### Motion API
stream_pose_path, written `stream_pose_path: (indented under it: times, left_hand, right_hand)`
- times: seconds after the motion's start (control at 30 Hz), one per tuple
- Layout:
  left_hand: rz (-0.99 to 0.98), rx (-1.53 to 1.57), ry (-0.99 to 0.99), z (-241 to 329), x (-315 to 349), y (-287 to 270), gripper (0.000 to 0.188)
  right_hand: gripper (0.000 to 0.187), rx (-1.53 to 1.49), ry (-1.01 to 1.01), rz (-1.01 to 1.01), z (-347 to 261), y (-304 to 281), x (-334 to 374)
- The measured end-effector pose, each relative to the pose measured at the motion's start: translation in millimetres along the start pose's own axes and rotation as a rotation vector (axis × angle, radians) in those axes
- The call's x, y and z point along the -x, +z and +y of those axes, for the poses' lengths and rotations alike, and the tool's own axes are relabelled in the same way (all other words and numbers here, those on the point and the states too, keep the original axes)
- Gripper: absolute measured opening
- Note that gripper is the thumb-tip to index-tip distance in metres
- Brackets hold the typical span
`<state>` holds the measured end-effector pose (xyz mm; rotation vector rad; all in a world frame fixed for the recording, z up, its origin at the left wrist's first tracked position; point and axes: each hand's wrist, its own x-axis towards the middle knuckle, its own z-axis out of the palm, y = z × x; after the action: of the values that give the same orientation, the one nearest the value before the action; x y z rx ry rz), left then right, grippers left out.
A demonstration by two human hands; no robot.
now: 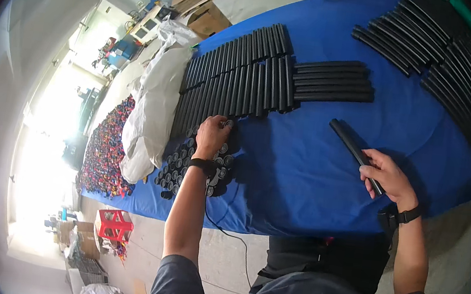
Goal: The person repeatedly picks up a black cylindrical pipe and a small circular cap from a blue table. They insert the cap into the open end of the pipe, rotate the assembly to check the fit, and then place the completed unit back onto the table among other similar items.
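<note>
The right hand [383, 176] grasps one black, plastic-looking cylindrical tube [350, 143] near its lower end, apparently keeping the far end free, over the blue cloth-covered table [299, 155]. The left hand [210, 139] touches small round black caps [174, 169], grip indeterminable, clustered presumably for easy reach.
</note>
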<state>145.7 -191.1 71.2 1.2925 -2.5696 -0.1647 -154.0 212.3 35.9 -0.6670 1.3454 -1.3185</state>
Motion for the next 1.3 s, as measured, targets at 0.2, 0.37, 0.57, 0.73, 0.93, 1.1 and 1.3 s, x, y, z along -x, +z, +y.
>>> stream_pose_path:
  times: [0.2, 0.37, 0.57, 0.73, 0.93, 1.1, 1.3]
  left_hand:
    - [-0.144, -0.248, -0.016, 12, -16, 12, 0.042]
    - [-0.023, -0.167, 0.06, 30, -2, -5, 0.035]
    - [-0.422, 1.352, -0.017, 115, 28, -22, 0.033]
    - [-0.846, 2.098, -0.031, 163, 46, 44, 0.03]
    - [-1.115, 1.856, 0.009, 192, 38, 103, 0.023]
    - [-1.007, 1.708, 0.013, 206, 55, 88, 0.025]
    - [-1.208, 1.992, 0.339, 193, 59, 94, 0.058]
  right_hand:
    - [0.049, -0.051, -0.013, -0.053, 2, -2, 0]
    - [0.05, -0.026, 0.005, -0.031, -3, 0, 1]
    - [0.052, -0.003, 0.014, 0.032, -4, -3, 5]
    - [0.053, -0.08, -0.03, 0.066, 2, 2, 3]
    - [0.053, -0.171, -0.072, 0.126, 7, 5, 3]
    - [0.057, -0.149, -0.097, 0.107, 7, 3, 5]
    - [0.056, 0.536, -0.129, -0.048, -8, 2, 8]
